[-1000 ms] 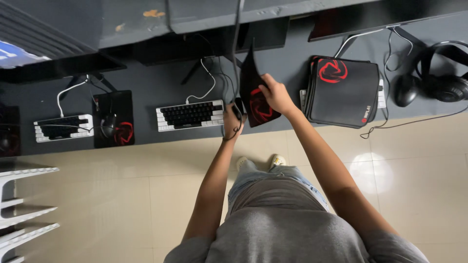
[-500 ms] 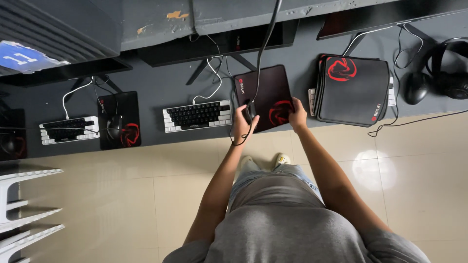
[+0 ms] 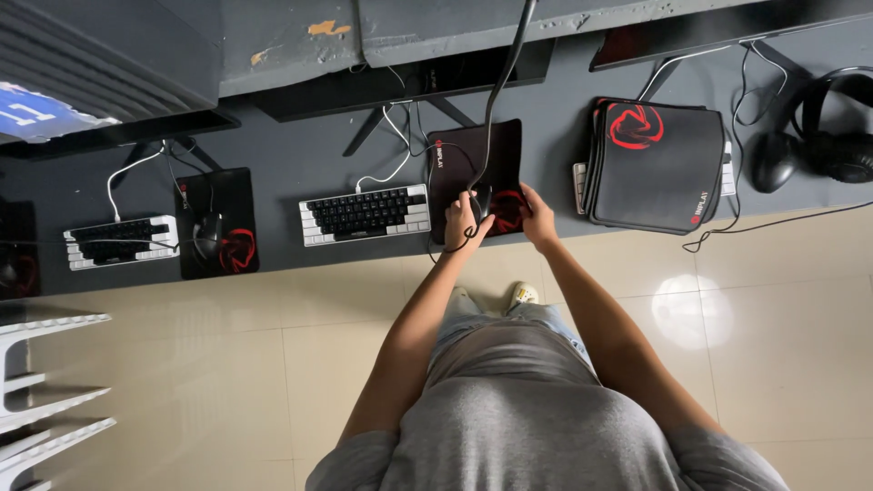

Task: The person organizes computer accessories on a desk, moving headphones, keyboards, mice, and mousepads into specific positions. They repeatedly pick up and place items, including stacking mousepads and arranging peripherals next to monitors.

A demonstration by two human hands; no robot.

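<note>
A black rectangular cloth mouse pad [image 3: 473, 164] with a red emblem near its front edge lies flat on the dark grey desk, just right of a small white-framed keyboard. On its front part sits a black computer mouse [image 3: 482, 202], its dark cable [image 3: 498, 91] running up and away across the pad toward the desk's back.

A white-framed keyboard with black keys [image 3: 365, 215] lay on the dark grey desk [image 3: 291, 155]. Farther right sat a stack of black mouse pads with red emblems [image 3: 655, 164] and what looked like black headphones [image 3: 841, 136].
</note>
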